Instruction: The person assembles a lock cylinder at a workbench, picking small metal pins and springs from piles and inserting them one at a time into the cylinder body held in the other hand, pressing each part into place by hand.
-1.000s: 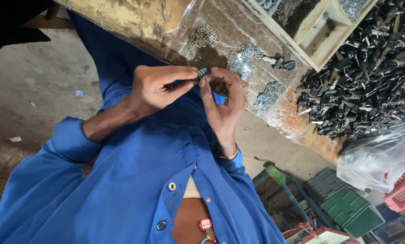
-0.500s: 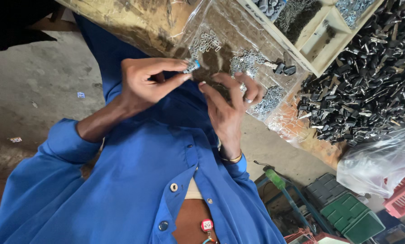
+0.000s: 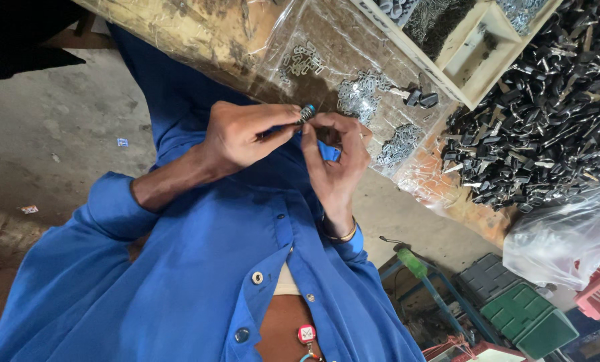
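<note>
My left hand (image 3: 243,137) pinches a small dark metal part with a blue tip (image 3: 307,112) between thumb and forefinger. My right hand (image 3: 333,164), with a gold bangle at the wrist, has its fingertips against the same part from the other side. Both hands are raised in front of my blue shirt (image 3: 199,281), just below the edge of the workbench (image 3: 199,33). What my right fingers do on the part is too small to tell.
The bench is covered in clear plastic with little piles of silvery metal pieces (image 3: 360,94). A wooden compartment tray (image 3: 477,47) and a heap of black parts (image 3: 554,127) lie to the right. Below are a clear bag (image 3: 561,238), green and grey cases (image 3: 527,318) and a green-handled tool (image 3: 414,263).
Half a second ago my hands were apart, the left one lifted with the blue-tipped part. Now the right fingers have come back up to meet the part.
</note>
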A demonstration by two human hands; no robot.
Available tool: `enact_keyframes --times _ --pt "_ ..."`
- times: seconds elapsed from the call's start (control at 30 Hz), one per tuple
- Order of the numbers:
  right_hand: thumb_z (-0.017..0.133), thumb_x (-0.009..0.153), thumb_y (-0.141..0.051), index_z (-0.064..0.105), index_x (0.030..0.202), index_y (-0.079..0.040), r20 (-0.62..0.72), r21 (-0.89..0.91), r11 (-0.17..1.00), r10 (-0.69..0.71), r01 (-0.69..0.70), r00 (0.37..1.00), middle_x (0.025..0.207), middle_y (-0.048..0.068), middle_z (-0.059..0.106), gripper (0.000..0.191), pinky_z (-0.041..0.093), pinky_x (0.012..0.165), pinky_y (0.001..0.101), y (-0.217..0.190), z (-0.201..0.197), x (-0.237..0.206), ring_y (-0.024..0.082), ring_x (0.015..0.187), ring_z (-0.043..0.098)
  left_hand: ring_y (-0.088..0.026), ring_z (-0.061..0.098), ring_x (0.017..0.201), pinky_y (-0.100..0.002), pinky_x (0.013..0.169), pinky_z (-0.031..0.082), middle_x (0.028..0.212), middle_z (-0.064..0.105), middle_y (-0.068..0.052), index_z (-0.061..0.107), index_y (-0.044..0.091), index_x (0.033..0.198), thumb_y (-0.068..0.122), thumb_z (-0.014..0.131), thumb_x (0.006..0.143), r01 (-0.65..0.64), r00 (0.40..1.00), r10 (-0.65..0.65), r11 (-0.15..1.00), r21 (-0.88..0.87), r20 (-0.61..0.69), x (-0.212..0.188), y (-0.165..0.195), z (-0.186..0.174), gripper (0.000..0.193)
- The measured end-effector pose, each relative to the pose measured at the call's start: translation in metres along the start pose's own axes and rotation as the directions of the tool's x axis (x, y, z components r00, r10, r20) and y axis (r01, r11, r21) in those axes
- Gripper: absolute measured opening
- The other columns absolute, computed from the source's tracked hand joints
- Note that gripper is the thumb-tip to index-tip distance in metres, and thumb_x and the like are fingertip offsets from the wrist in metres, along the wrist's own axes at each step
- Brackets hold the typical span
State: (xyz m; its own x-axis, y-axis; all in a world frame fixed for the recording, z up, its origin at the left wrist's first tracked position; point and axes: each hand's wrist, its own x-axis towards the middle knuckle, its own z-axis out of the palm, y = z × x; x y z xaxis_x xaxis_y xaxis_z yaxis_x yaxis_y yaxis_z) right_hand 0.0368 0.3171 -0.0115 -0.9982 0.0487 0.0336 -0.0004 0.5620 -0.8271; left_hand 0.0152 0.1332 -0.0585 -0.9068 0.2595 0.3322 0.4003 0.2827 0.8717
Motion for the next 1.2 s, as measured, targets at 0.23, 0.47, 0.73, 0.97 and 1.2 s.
enact_keyframes --times 0.23,0.47,0.73,0.97,1.2 --pt "0.093 0.080 -0.017 0.075 0.107 -0.006 0.177 -0.159 0.982 -0.073 0.101 0.982 0.090 0.003 0.076 0.034 0.039 0.080 0.0341 0.009 -0.035 0.014 0.016 0.077 0.059 -0.025 0.078 0.098 -0.033 0.076 0.064 0.115 0.076 -0.010 0.074 0.006 0.110 0.002 0.084 0.093 -0.162 0.984 0.166 0.985 -0.065 0.061 0.011 0.001 0.000 0.020" --pt "0.092 0.073 -0.024 0.073 0.088 -0.007 0.339 0.075 0.991 -0.127 0.108 0.932 0.086 0.004 0.070 0.030 0.044 0.090 0.0359 0.031 -0.073 0.024 0.020 0.089 0.063 -0.025 0.074 0.083 -0.036 0.066 0.060 0.105 0.073 -0.008 0.077 0.008 0.116 0.002 0.084 0.084 -0.260 0.922 0.307 0.942 -0.211 0.234 0.036 0.013 0.012 0.033" --pt "0.091 0.078 -0.011 0.076 0.103 -0.007 -0.202 -0.404 0.913 -0.141 0.048 0.969 0.121 0.007 0.055 0.029 0.046 0.090 0.0440 0.055 -0.100 0.043 0.026 0.108 0.050 -0.024 0.076 0.091 -0.033 0.073 0.062 0.108 0.074 -0.011 0.073 0.003 0.119 0.001 0.087 0.088 -0.192 0.974 0.213 0.958 -0.214 0.080 0.045 0.028 0.016 0.034" --pt "0.078 0.087 0.002 0.070 0.098 0.003 -0.200 0.951 0.245 0.024 0.188 0.980 0.093 0.013 0.066 0.013 0.061 0.074 0.0378 0.072 -0.096 0.017 0.024 0.083 0.072 -0.024 0.076 0.091 -0.033 0.076 0.062 0.107 0.074 -0.011 0.072 0.003 0.118 0.001 0.086 0.088 -0.090 0.990 0.113 0.966 -0.244 0.085 0.047 0.035 0.020 0.033" --pt "0.076 0.093 0.011 0.073 0.114 0.006 -0.027 0.656 0.752 0.107 -0.063 0.994 0.113 0.019 0.068 0.022 0.064 0.082 0.0347 0.056 -0.077 -0.012 0.024 0.092 0.073 -0.022 0.078 0.094 -0.032 0.079 0.064 0.110 0.074 -0.011 0.072 0.003 0.121 -0.003 0.083 0.091 -0.051 0.992 0.081 0.957 -0.286 0.095 0.043 0.036 0.024 0.032"
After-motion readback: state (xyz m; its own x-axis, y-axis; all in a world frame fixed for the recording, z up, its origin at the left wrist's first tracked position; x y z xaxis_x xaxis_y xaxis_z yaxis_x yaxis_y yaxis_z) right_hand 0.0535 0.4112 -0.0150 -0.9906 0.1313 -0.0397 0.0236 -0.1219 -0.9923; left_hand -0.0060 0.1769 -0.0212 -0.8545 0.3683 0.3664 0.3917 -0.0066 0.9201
